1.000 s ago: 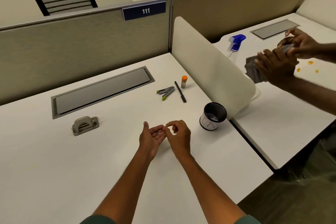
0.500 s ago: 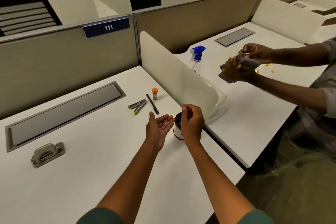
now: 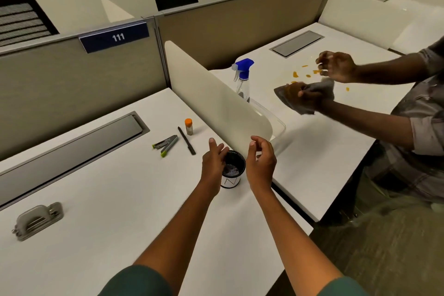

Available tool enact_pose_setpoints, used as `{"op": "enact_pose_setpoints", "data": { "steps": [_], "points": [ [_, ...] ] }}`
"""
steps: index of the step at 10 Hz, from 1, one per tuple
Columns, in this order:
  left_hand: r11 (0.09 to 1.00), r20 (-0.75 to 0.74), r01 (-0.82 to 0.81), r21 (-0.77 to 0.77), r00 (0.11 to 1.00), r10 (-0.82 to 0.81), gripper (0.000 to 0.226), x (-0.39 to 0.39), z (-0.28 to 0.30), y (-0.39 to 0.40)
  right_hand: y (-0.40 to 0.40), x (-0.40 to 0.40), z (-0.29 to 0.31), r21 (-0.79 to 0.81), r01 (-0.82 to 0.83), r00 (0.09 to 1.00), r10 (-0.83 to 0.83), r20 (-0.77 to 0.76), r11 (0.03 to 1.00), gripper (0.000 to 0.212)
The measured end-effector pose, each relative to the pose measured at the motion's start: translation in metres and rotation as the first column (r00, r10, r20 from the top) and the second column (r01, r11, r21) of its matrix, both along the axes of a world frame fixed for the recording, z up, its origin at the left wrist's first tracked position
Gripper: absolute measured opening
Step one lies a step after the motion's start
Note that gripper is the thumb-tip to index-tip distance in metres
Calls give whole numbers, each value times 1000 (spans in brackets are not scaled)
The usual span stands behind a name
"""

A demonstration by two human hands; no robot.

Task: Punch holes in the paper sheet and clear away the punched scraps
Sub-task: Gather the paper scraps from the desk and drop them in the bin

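Cup [image 3: 231,176] upright, mouth up, pale scraps [image 3: 231,170] inside; L hand [image 3: 213,163] & R hand [image 3: 260,163] flank it, both loose, gripping nothing.

A cup [image 3: 231,172] stands on the counter [image 3: 96,199] near its right edge, at the near end of a divider panel [image 3: 216,103] that runs from the far partition [image 3: 72,74] toward the near side. The left hand [image 3: 213,163] is over the cup's left rim; the right hand [image 3: 260,163] is just right of the cup. Farther and to the left of the cup lie a pen [image 3: 186,140], a stapler [image 3: 166,144] left of the pen, and a small tube [image 3: 188,126] standing beyond the pen. A hole punch [image 3: 38,221] sits far left, near the counter's near side. A recessed tray [image 3: 72,144] runs along the far side. Right of the divider, on the neighbouring counter [image 3: 312,151], stands a spray bottle [image 3: 243,79].
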State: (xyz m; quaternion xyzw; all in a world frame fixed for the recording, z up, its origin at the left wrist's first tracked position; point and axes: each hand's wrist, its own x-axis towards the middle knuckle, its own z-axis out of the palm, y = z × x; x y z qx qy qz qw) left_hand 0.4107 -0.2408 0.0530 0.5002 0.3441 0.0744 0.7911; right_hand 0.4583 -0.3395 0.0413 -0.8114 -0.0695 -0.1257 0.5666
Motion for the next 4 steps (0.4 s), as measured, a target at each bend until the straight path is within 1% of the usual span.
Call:
{"op": "enact_pose_setpoints", "data": {
  "steps": [1,2,3,4],
  "points": [
    [981,-8,122,154,992,-122,63,-2,3,-5,-2,2,0,17,16,1000,-16,-2,1000,21],
    [973,8,137,187,990,-141,63,-6,7,-5,0,2,3,20,26,1000,-26,3,999,21],
    [982,20,109,152,993,-114,65,-12,7,2,3,1,5,30,21,1000,-21,17,999,21],
    [993,38,36,111,998,-41,63,-22,8,11,10,-6,9,46,2,1000,-3,24,999,21]
  ]
}}
